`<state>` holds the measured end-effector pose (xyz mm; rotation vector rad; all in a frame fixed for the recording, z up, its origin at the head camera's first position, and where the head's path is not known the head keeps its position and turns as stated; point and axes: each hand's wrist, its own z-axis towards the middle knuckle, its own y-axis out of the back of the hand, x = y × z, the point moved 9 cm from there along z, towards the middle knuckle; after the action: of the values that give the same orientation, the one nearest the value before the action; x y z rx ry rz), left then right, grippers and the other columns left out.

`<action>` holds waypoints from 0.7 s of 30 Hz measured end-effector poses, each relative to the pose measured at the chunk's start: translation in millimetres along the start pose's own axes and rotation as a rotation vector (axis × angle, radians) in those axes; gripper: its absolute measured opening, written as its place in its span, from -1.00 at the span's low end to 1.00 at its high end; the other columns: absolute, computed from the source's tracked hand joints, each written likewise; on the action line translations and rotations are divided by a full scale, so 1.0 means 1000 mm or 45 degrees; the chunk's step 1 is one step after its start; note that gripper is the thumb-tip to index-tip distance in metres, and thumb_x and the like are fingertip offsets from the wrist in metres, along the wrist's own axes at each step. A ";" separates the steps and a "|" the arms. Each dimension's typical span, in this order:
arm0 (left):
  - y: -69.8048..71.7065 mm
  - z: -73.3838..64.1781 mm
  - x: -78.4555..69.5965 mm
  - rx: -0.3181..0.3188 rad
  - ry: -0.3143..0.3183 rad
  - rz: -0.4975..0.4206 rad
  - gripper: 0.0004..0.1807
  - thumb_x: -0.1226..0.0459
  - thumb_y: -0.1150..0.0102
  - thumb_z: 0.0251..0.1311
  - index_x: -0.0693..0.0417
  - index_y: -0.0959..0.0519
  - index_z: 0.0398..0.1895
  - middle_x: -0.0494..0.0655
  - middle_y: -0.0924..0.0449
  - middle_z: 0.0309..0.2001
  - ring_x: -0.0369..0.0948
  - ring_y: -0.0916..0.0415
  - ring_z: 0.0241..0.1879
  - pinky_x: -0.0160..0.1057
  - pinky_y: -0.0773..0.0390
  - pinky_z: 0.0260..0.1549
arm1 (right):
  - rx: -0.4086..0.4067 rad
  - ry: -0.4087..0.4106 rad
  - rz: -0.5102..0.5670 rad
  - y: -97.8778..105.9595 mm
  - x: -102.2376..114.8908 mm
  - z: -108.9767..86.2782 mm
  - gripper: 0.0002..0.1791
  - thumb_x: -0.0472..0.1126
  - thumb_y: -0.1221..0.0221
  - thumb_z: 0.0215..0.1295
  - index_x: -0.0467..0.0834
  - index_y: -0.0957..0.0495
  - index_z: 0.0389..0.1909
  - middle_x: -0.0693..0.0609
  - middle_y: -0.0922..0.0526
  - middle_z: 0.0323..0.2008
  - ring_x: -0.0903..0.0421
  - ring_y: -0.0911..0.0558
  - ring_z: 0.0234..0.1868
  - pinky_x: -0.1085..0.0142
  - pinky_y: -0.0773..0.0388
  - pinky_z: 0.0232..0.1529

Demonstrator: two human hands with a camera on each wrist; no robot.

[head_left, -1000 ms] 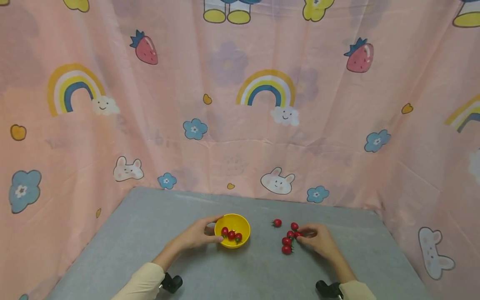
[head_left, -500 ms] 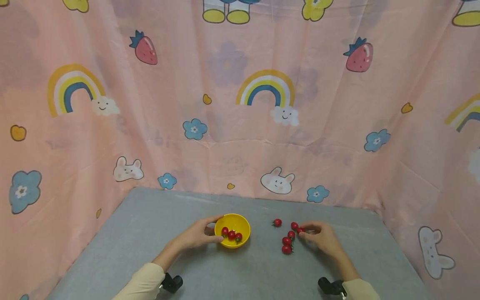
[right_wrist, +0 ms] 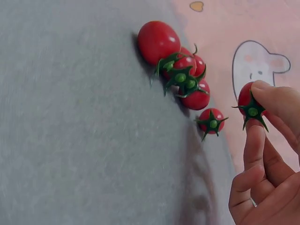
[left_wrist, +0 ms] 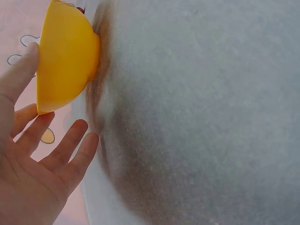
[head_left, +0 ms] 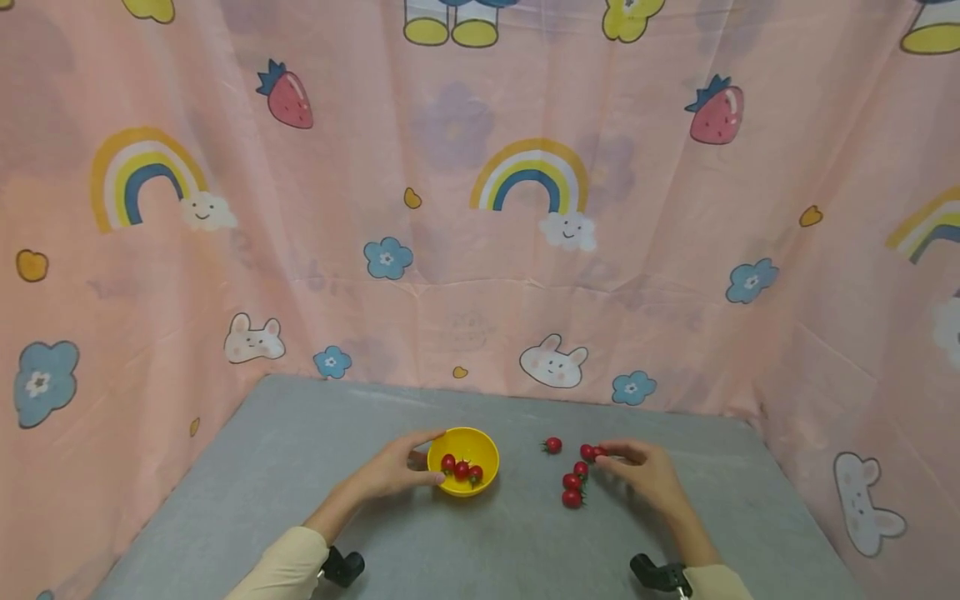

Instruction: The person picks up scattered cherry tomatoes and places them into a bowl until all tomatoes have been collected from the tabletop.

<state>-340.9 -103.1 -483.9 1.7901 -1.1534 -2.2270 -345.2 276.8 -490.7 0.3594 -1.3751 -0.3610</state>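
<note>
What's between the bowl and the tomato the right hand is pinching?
In the head view, mostly bare grey table lies between the bowl and the pinched tomato; one loose tomato sits just behind that line.

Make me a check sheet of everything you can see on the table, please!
Surface: grey table, covered in a felt-like cloth.
Job's things: yellow bowl with three cherry tomatoes inside; one held tomato; five loose tomatoes on the table right of the bowl.
Clutter: nothing seen.
Hands: left hand rests against the bowl's side, fingers straight; right hand pinches the held tomato between thumb and finger.
Cables: nothing seen; a black wrist mount sits at each sleeve.
Surroundings: pink curtain printed with rainbows, bunnies, flowers and strawberries, on three sides.
</note>
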 end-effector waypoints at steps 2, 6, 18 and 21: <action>0.000 0.000 -0.002 -0.003 -0.023 0.005 -0.22 0.20 -0.42 0.26 0.24 -0.32 0.48 0.22 -0.33 0.40 0.09 -0.56 0.08 0.07 -0.58 0.08 | -0.003 -0.014 -0.001 -0.001 0.001 0.001 -0.60 -0.12 -0.42 0.27 -0.27 -0.69 0.03 -0.12 -0.72 -0.04 0.05 -0.68 -0.09 0.28 -0.59 -0.21; 0.001 0.000 -0.004 0.001 -0.034 0.008 -0.22 0.22 -0.42 0.26 0.27 -0.31 0.48 0.22 -0.31 0.41 0.09 -0.55 0.07 0.06 -0.57 0.08 | 0.007 -0.004 -0.005 -0.005 0.009 0.002 -0.61 -0.10 -0.41 0.29 -0.23 -0.69 0.04 -0.08 -0.72 -0.03 0.03 -0.66 -0.03 0.31 -0.58 -0.09; 0.000 0.001 -0.005 0.008 -0.020 0.017 -0.22 0.25 -0.43 0.24 0.29 -0.32 0.46 0.24 -0.33 0.40 0.14 -0.52 0.12 0.06 -0.57 0.08 | 0.079 0.081 0.071 -0.023 0.028 0.011 -0.66 -0.12 -0.43 0.26 -0.20 -0.71 -0.02 -0.05 -0.74 -0.12 -0.01 -0.71 -0.18 0.28 -0.59 -0.17; 0.000 0.001 -0.004 0.007 -0.020 0.012 -0.23 0.25 -0.43 0.25 0.29 -0.32 0.46 0.24 -0.33 0.40 0.13 -0.53 0.12 0.04 -0.58 0.08 | 0.097 0.125 0.090 -0.029 0.035 0.011 -0.68 -0.15 -0.42 0.27 -0.23 -0.71 -0.03 -0.08 -0.73 -0.12 0.01 -0.70 -0.20 0.31 -0.60 -0.16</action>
<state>-340.8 -100.7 -481.0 1.7689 -1.1697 -2.2391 -352.0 234.8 -471.3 0.3854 -1.3039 -0.2304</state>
